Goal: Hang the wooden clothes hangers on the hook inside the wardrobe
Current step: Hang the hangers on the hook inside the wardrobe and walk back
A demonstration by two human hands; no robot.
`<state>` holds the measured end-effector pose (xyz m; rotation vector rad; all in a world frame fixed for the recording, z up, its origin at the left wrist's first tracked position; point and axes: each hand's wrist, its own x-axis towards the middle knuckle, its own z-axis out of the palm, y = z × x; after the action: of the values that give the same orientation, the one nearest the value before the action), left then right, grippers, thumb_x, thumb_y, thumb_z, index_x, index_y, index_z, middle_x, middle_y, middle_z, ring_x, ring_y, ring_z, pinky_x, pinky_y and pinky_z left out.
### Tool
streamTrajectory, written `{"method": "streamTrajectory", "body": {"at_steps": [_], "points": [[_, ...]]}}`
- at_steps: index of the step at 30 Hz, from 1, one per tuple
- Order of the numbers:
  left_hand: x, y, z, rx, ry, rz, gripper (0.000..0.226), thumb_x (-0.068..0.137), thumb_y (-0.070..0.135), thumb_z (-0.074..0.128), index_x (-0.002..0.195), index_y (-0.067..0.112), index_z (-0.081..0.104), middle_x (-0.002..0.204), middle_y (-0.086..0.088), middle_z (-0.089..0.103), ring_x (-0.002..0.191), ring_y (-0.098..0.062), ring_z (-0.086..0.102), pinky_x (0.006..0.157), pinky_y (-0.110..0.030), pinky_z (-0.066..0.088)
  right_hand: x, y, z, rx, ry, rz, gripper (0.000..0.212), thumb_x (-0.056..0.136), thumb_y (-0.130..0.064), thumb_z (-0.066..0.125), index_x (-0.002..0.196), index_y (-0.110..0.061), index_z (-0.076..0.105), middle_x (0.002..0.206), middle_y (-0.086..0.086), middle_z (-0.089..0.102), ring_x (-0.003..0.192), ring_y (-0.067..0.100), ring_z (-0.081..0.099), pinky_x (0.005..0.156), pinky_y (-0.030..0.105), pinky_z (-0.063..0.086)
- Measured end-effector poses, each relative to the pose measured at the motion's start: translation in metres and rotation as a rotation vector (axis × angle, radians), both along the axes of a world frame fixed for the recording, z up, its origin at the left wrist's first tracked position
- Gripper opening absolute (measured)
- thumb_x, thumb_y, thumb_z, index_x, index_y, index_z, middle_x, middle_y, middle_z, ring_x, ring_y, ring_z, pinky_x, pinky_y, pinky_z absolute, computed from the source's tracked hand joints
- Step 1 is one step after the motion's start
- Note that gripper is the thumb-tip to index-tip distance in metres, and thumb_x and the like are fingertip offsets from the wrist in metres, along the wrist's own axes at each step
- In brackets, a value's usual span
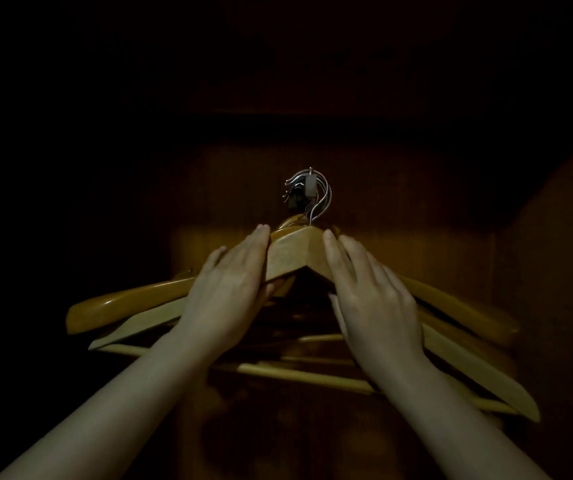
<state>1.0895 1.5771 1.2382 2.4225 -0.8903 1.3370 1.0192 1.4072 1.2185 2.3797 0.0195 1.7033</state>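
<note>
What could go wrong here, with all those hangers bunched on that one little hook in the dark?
The wire tops crowd one small hook, so a nudge might slip one off. Both the left hand and right hand press the front wooden hanger, and a push could swing the fanned stack. The wardrobe is dim, so a loose loop is easily missed.

Several wooden clothes hangers [288, 254], light yellowish wood, bunched front to back. Metal wire tops [323, 195] gathered over small grey hook [309, 187] on back panel of dark brown wardrobe [399, 202]. Nearest hanger palest, peak facing camera, arms sloping down left and right. Darker glossy hangers behind, shoulders fanned out to both sides. Thin crossbars [299, 374] visible below, roughly level. Exact hanger count unclear in dim light.
</note>
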Motion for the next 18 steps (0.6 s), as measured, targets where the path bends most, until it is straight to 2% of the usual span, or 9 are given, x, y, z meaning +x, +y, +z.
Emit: {"method": "streamTrajectory", "body": {"at_steps": [1,3,6,10,15,18], "points": [[0.0,-0.004,-0.002,-0.008,0.0,0.012,0.076,0.087,0.037,0.053,0.148,0.013,0.013,0.151,-0.008,0.033,0.135,-0.022,0.039,0.111,-0.038,0.026,0.002,-0.004,0.0,-0.012,0.004,-0.007,0.083,0.072,-0.018,0.076,0.143,-0.01,0.033,0.134,0.012,0.052,0.106,0.024,0.065,0.077,0.032,0.056],[0.0,-0.012,-0.005,-0.046,0.001,0.025,0.074,0.086,0.037,0.054,0.146,0.01,0.02,0.147,-0.012,0.039,0.13,-0.027,0.046,0.106,-0.041,0.036,0.008,-0.01,0.004,-0.01,0.032,-0.026,0.083,0.074,-0.018,0.075,0.144,-0.011,0.031,0.13,0.011,0.055,0.091,0.019,0.069,0.059,0.026,0.056],[0.004,-0.023,-0.005,-0.083,0.022,0.023,0.072,0.087,0.033,0.057,0.145,0.007,0.023,0.145,-0.014,0.041,0.127,-0.029,0.048,0.104,-0.041,0.039,0.018,-0.019,0.011,0.012,0.076,-0.049,0.09,0.071,-0.02,0.078,0.145,-0.013,0.029,0.119,0.008,0.061,0.076,0.015,0.069,0.046,0.022,0.051],[0.01,-0.027,-0.005,-0.088,0.023,0.037,0.071,0.085,0.031,0.061,0.143,0.008,0.027,0.14,-0.013,0.048,0.123,-0.029,0.052,0.1,-0.042,0.043,0.024,-0.021,0.01,0.007,0.085,-0.058,0.092,0.068,-0.021,0.08,0.145,-0.013,0.029,0.119,0.008,0.061,0.078,0.016,0.07,0.044,0.023,0.051],[0.008,-0.022,-0.007,-0.094,0.062,0.051,0.069,0.089,0.039,0.051,0.145,0.016,0.018,0.145,-0.005,0.041,0.13,-0.021,0.044,0.108,-0.037,0.034,0.019,-0.016,0.008,0.025,0.106,-0.031,0.092,0.07,-0.019,0.078,0.146,-0.014,0.026,0.122,0.008,0.059,0.088,0.019,0.069,0.05,0.026,0.054],[-0.001,-0.019,-0.013,-0.1,0.111,0.093,0.067,0.092,0.038,0.046,0.147,0.015,0.013,0.149,-0.006,0.035,0.136,-0.021,0.036,0.112,-0.037,0.027,0.012,-0.017,0.005,0.025,0.141,0.025,0.089,0.073,-0.016,0.075,0.146,-0.013,0.025,0.128,0.01,0.056,0.096,0.022,0.068,0.059,0.029,0.057]]}}
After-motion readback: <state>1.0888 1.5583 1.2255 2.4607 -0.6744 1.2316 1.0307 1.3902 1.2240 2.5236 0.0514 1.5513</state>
